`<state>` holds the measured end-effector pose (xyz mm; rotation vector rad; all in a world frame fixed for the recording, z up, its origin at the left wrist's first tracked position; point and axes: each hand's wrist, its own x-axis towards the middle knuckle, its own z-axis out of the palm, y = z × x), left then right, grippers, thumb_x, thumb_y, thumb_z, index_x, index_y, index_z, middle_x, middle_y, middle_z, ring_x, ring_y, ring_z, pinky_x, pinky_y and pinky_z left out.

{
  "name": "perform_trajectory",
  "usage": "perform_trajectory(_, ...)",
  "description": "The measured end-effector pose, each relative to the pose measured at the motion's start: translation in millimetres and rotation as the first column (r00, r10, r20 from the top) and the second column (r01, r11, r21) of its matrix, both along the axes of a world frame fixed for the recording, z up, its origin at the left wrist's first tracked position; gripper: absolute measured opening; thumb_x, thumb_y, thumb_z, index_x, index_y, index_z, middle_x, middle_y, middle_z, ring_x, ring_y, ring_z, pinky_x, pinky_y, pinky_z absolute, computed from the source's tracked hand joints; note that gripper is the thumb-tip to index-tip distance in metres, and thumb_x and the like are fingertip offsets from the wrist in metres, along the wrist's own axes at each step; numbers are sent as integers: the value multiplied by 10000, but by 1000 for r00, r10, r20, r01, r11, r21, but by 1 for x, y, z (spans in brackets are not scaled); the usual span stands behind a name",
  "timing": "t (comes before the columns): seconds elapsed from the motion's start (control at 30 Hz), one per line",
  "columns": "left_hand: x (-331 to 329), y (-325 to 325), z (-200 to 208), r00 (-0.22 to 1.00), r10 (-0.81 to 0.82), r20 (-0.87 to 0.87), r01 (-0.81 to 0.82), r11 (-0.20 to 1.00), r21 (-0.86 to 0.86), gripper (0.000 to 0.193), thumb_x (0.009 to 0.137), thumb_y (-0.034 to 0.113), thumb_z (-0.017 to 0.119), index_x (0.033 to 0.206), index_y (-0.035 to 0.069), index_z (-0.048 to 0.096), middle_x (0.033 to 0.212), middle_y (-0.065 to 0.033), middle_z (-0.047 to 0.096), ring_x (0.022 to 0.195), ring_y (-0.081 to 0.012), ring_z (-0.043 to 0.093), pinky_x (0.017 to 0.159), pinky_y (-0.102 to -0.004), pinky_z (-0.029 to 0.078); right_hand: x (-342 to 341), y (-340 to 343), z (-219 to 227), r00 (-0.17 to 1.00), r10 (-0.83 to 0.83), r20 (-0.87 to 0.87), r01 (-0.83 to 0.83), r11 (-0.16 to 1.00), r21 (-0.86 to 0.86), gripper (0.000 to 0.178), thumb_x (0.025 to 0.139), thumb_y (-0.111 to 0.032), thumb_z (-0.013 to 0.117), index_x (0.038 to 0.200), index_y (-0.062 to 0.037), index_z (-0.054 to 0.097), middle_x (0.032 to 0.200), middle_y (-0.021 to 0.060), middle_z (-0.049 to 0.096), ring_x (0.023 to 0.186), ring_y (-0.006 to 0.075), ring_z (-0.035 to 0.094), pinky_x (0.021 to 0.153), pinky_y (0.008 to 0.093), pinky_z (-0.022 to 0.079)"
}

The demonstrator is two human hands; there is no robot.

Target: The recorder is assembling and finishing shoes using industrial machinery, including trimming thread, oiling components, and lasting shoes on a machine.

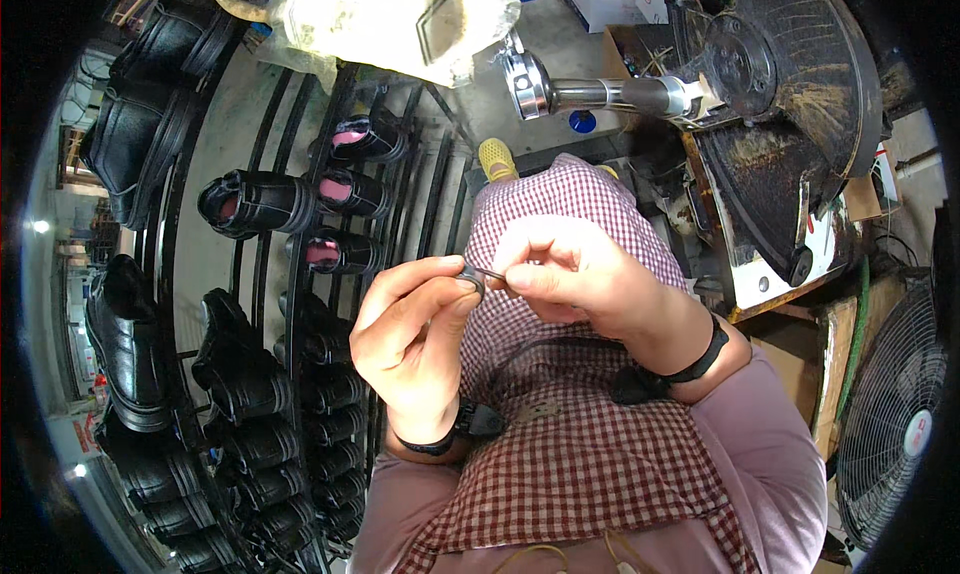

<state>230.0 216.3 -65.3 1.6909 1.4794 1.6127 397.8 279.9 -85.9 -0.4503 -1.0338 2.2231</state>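
Observation:
Over my checked apron (560, 454) both hands meet at chest height. Between the thumb and fingers of my left hand (415, 329) is a small dark rounded piece (472, 281); its exact kind does not show. My right hand (565, 274) pinches a thin dark pin-like piece (490, 273), whose tip points at the rounded piece and seems to touch it. The right fingers are curled in and partly hide what they hold. A black band circles each wrist.
To my left a metal rack holds several black leather shoes (255, 202), some with pink insoles. At the front right stands a machine with a metal arm (600, 96) and dark guard. A lit, plastic-wrapped lamp (390, 24) hangs ahead. A fan (890, 404) stands at right.

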Motion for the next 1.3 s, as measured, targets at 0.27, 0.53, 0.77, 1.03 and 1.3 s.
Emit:
perform_trajectory(0.27,2,-1,-4,986,27,164,-19,999,-49,100,721,-62,713,812,-43,677,931,-138,656,726,-124,594,675,-220,488,0,2,-8,989,-116,-96,110,992,-65,188,884,-154,646,1003,-34,565,736,-15,520,519,26,424,445,183,308)
perform_trajectory(0.53,18,10,-19,929,-23,370,24,1000,2,141,759,33,746,866,-24,674,1037,-121,573,840,-151,581,707,-233,481,-25,-10,-31,926,-328,-184,372,873,316,412,778,33,717,1147,-11,538,1136,59,580,724,37,523,635,185,444)
perform_trajectory(0.77,17,8,-8,995,15,99,-14,1000,-3,167,696,-17,770,844,10,700,910,-65,574,760,-124,551,631,-220,439,-3,-3,-27,947,-240,-215,277,948,159,373,895,-29,599,1254,26,513,1071,96,614,785,123,603,671,245,520)
perform_trajectory(1.03,23,12,-7,998,-8,67,7,1000,14,187,667,-47,774,831,16,709,874,-61,588,744,-135,560,615,-224,437,1,-3,-25,939,-258,-228,297,941,160,361,917,-71,585,1268,-9,524,1067,116,607,764,149,606,672,270,521)
perform_trajectory(1.3,25,14,-8,998,37,50,-38,999,16,174,680,-38,773,832,20,710,875,-64,592,747,-145,571,621,-233,451,6,-2,-24,946,-227,-231,276,939,207,382,923,-74,578,1283,26,501,1075,114,592,805,154,604,704,277,522)
